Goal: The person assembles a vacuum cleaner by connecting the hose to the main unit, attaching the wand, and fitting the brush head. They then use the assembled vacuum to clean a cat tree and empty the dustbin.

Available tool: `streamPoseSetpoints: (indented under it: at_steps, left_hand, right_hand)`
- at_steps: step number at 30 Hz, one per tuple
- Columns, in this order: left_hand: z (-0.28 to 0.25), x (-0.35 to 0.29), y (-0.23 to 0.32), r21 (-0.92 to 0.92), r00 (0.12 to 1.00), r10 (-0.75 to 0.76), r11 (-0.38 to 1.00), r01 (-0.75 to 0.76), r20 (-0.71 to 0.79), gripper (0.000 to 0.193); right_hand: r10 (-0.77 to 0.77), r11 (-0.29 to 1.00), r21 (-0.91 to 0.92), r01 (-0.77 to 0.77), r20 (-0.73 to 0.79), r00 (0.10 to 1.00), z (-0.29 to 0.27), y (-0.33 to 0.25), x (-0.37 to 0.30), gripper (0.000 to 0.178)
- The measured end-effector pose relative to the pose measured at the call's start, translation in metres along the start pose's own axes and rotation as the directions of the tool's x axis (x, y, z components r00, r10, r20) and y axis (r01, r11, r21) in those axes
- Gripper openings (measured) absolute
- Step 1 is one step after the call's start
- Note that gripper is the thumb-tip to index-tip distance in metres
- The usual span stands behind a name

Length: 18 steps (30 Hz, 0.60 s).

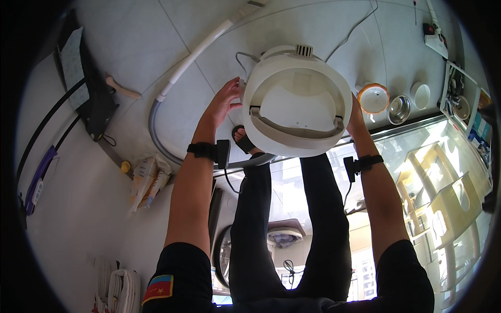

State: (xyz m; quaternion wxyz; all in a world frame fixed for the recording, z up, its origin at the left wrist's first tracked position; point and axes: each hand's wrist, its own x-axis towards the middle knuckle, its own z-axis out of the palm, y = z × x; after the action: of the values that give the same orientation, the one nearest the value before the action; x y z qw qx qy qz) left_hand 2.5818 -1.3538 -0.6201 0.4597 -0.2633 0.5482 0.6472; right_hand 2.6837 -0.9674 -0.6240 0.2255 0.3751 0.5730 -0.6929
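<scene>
A large white bucket-like appliance, oval with a curved carrying handle and a grey slotted vent, is in front of me between my hands. My left hand is at its left side, fingers apart and fingertips close to the wall; whether they touch is hard to see. My right hand lies against the right side, its fingers hidden behind the wall. A black strap with a small device sits on each forearm. I cannot make out whether the appliance rests on the floor.
A grey hose with a white tube curves around the left. Bowls, one orange-rimmed and one steel, stand right, near a white rack. Plastic bags lie by the left wall. A thin cord crosses the tiles.
</scene>
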Motion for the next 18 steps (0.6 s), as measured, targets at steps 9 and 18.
streamPoseSetpoints:
  at_steps: [9,18]
  left_hand:
    - [0.013,0.006,-0.005,0.146,0.985,0.087,0.987,-0.065,-0.147,0.067]
    - [0.006,0.011,-0.01,-0.077,0.98,0.087,0.992,-0.102,-0.177,0.052]
  right_hand:
    - [0.138,0.979,0.128,-0.16,0.166,0.976,-0.01,-0.02,-0.012,0.06]
    - [0.039,0.994,0.095,-0.052,0.134,0.99,-0.013,0.001,-0.006,0.045]
